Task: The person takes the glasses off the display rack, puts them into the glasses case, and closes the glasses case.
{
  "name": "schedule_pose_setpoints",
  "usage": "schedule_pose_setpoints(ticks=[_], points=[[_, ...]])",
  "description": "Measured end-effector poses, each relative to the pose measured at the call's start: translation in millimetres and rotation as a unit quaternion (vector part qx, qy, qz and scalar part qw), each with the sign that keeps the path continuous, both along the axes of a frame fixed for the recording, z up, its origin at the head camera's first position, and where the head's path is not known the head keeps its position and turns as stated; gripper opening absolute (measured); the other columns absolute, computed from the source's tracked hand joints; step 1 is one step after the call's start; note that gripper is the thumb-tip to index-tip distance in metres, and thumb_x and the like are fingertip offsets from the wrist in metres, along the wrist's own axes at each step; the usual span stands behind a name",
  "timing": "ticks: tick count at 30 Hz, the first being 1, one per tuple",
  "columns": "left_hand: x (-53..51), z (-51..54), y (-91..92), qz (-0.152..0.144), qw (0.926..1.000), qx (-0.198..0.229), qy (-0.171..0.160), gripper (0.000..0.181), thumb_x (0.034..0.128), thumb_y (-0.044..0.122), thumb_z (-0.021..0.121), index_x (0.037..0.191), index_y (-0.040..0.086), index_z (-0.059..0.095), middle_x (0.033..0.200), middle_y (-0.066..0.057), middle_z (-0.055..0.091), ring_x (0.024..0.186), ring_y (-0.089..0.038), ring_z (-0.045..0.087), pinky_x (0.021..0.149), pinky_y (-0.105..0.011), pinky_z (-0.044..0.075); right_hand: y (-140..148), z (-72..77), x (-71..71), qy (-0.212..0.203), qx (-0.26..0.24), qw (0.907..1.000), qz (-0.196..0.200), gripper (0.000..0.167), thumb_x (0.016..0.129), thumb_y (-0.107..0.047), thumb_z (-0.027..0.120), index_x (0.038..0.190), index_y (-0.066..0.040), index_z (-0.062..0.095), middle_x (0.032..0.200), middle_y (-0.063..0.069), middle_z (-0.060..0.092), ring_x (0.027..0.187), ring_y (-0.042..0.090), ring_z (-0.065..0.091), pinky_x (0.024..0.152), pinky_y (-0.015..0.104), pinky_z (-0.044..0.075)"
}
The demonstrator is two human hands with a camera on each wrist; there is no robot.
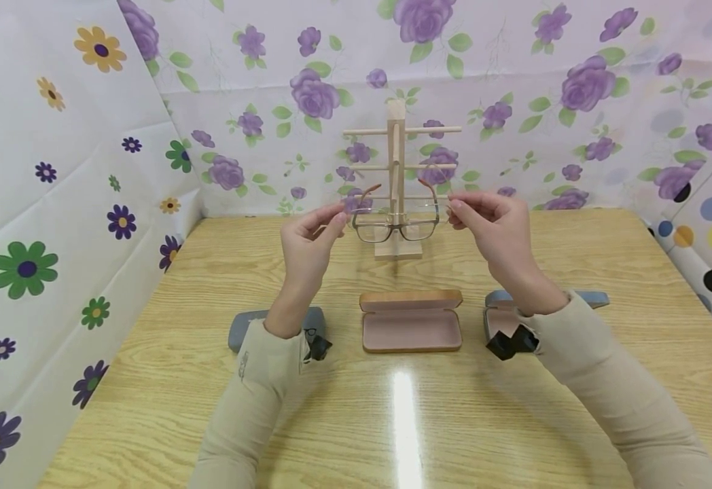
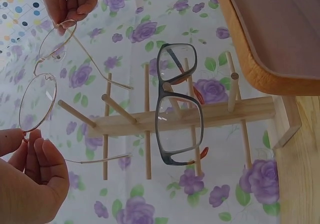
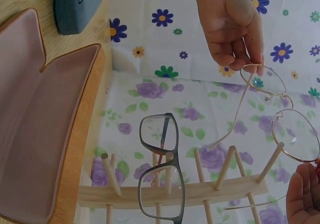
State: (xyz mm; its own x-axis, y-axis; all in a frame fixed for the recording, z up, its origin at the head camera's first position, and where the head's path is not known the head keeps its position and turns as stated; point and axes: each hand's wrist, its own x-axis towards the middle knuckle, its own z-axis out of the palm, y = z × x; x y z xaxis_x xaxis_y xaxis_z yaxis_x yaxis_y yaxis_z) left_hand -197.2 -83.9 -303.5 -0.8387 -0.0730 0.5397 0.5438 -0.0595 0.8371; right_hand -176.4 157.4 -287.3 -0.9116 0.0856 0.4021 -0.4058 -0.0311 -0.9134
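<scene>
Thin gold-rimmed glasses [image 2: 37, 103] are held up between both hands, with their temples pointing toward a wooden display stand [image 1: 396, 153]. My left hand [image 1: 308, 255] pinches one outer end of the frame near its hinge. The opposite end is pinched by my right hand [image 1: 501, 234]. Just beyond them, dark-framed glasses [image 3: 173, 160] with orange-brown temple tips rest on a lower peg level of the stand. The gold frame is faint in the head view but distinct in both wrist views.
On the wooden table [image 1: 344, 421], an open orange-brown case [image 1: 411, 299] with pink lining lies in the middle. A closed blue-grey case [image 1: 241, 329] is at left, partly behind the left forearm. An open blue case [image 1: 594, 297] is at right, partly covered by the right wrist. Flowered cloth [image 1: 258, 88] hangs behind.
</scene>
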Motion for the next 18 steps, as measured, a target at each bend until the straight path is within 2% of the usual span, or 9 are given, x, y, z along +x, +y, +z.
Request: schedule_pose_setpoints(ticks=[8,15,18], points=[[6.9,-1.3,-0.5,-0.012,0.9998,0.013,-0.008,0.018,0.0839,-0.003,0.061,0.095,-0.017,0.063,0.089,-0.019,0.067,0.071,-0.015,0.062,0.064,-0.024,0.050,0,-0.8,7.0,0.011,-0.010,0.9998,0.011,0.012,0.085,-0.008,0.063,0.092,-0.002,0.071,0.077,0.004,0.067,0.067,0.014,0.062,0.066,0.022,0.051],[10.8,-2.8,-0.5,-0.022,0.9995,0.021,-0.003,0.018,0.0827,-0.005,0.061,0.095,-0.018,0.063,0.086,-0.014,0.068,0.071,-0.012,0.062,0.063,-0.024,0.050,1,-2.5,12.8,0.016,-0.015,0.9997,0.010,0.010,0.086,-0.006,0.062,0.090,-0.002,0.071,0.076,0.006,0.067,0.067,0.015,0.061,0.066,0.023,0.051],[13.0,-2.7,-0.4,-0.024,0.9994,0.025,-0.001,0.018,0.0820,-0.005,0.061,0.094,-0.018,0.062,0.088,-0.021,0.066,0.072,-0.013,0.062,0.063,-0.024,0.050,2,-3.0,14.7,0.014,-0.014,0.9997,0.011,0.011,0.086,-0.007,0.063,0.090,-0.001,0.070,0.077,0.007,0.067,0.067,0.015,0.062,0.066,0.023,0.051]])
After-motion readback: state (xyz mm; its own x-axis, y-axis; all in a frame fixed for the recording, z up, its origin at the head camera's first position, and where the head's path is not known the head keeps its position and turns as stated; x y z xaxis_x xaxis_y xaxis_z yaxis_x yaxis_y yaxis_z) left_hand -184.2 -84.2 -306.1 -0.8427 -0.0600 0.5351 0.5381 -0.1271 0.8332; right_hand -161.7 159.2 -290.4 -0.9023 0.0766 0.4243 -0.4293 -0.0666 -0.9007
